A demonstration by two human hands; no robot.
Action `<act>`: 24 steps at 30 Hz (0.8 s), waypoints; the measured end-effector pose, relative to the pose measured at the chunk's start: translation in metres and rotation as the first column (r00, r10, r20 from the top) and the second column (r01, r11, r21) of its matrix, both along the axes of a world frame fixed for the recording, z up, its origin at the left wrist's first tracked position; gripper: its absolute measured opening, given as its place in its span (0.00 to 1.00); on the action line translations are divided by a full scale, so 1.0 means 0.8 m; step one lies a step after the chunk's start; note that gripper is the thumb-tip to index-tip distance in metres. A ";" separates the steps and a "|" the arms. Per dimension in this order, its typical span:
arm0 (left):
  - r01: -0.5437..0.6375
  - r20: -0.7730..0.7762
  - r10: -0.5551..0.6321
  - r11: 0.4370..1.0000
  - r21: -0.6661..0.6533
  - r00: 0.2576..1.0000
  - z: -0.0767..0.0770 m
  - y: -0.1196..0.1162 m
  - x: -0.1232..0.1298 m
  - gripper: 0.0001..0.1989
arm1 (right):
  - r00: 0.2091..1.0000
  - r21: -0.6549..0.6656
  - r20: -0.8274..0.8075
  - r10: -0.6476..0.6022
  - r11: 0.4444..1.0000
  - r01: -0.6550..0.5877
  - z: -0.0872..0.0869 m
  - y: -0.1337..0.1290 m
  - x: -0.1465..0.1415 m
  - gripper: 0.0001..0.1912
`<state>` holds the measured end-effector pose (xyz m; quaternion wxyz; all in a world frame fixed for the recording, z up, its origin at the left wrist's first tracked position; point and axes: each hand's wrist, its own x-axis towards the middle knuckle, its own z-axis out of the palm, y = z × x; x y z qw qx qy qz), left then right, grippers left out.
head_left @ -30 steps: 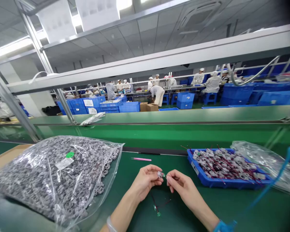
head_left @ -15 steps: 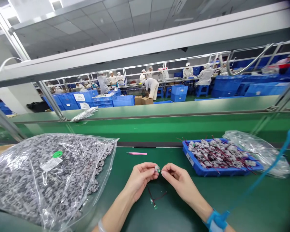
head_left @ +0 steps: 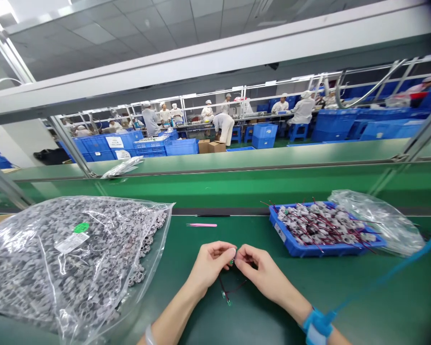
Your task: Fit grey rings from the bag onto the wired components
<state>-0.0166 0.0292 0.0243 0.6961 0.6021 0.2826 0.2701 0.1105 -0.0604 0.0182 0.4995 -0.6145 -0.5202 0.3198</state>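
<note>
My left hand (head_left: 211, 263) and my right hand (head_left: 262, 273) meet over the green bench mat (head_left: 273, 306), fingertips pinching a tiny green-tipped component (head_left: 232, 261). The fingers hide most of it. Dark red wires (head_left: 225, 290) hang from it to a small green connector (head_left: 228, 299) near the mat. A blue anti-static wrist strap (head_left: 318, 327) circles my right wrist, its blue cord (head_left: 380, 278) running off to the right. Left of my hands lies a large clear bag of small grey ring-shaped parts (head_left: 72, 263). Pink tweezers (head_left: 201, 224) lie beyond my hands.
A blue tray (head_left: 326, 250) of wired parts with dark red leads sits to my right, against a crumpled clear plastic bag (head_left: 377, 220). A green conveyor runs behind the bench. Beyond it, co-workers in white sit at other lines among blue crates and cardboard boxes.
My hands have drawn closer together, and the grey part seen at my fingertips is now hidden between them. The whole view has shifted slightly as my head moved.
</note>
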 end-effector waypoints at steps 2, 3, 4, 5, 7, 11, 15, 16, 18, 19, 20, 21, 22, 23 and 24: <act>-0.019 0.010 0.019 0.999 -0.030 1.000 -0.001 0.001 0.000 0.16 | 1.000 -0.011 -0.005 0.012 1.000 -0.012 0.001 -0.001 -0.001 0.14; -0.023 0.022 0.024 0.997 -0.068 0.999 -0.001 0.002 0.000 0.16 | 1.000 -0.015 -0.019 0.016 1.000 -0.016 0.002 -0.001 -0.001 0.14; -0.022 0.035 0.026 0.994 -0.109 0.999 -0.002 0.002 0.000 0.18 | 0.999 -0.017 -0.039 0.016 1.000 -0.017 0.002 -0.001 0.000 0.15; -0.021 0.045 0.028 0.989 -0.145 0.999 -0.002 0.002 0.000 0.19 | 0.998 -0.019 -0.064 0.013 1.000 -0.014 0.002 0.000 0.000 0.15; -0.024 0.056 0.035 0.982 -0.188 0.998 -0.002 0.002 -0.001 0.23 | 0.994 -0.020 -0.110 -0.003 1.000 0.001 0.000 0.001 0.003 0.16; -0.046 0.052 0.058 0.978 -0.203 0.997 -0.002 0.000 -0.001 0.23 | 0.988 -0.029 -0.141 -0.063 0.998 0.060 -0.007 0.005 0.009 0.15; -0.077 0.027 0.084 0.978 -0.196 0.996 0.000 -0.004 0.000 0.24 | 0.988 -0.044 -0.122 -0.093 0.995 0.089 -0.014 0.008 0.011 0.14; -0.079 0.025 0.085 0.979 -0.189 0.996 0.001 -0.005 0.000 0.25 | 0.989 -0.048 -0.116 -0.096 0.995 0.091 -0.014 0.008 0.010 0.14; -0.081 0.029 0.088 0.982 -0.173 0.996 0.003 -0.007 -0.001 0.25 | 0.990 -0.048 -0.095 -0.107 0.994 0.102 -0.014 0.008 0.009 0.14; -0.081 0.031 0.087 0.983 -0.166 0.996 0.004 -0.007 -0.001 0.25 | 0.990 -0.044 -0.078 -0.115 0.993 0.112 -0.014 0.007 0.008 0.14; -0.079 0.032 0.085 0.984 -0.160 0.996 0.004 -0.007 -0.001 0.25 | 0.991 -0.038 -0.058 -0.125 0.992 0.123 -0.013 0.006 0.008 0.14; -0.078 0.031 0.084 0.985 -0.152 0.996 0.005 -0.007 -0.001 0.25 | 0.991 -0.031 -0.037 -0.132 0.991 0.131 -0.012 0.005 0.007 0.14; -0.077 0.028 0.082 0.986 -0.145 0.996 0.005 -0.007 -0.001 0.25 | 0.990 -0.025 -0.017 -0.137 0.990 0.137 -0.011 0.004 0.007 0.14; -0.076 0.025 0.080 0.988 -0.134 0.996 0.004 -0.006 -0.001 0.25 | 0.990 -0.020 0.000 -0.140 0.990 0.140 -0.010 0.003 0.006 0.14; -0.073 0.022 0.077 0.990 -0.121 0.997 0.003 -0.006 0.000 0.24 | 0.990 -0.013 0.016 -0.141 0.990 0.141 -0.010 0.003 0.006 0.14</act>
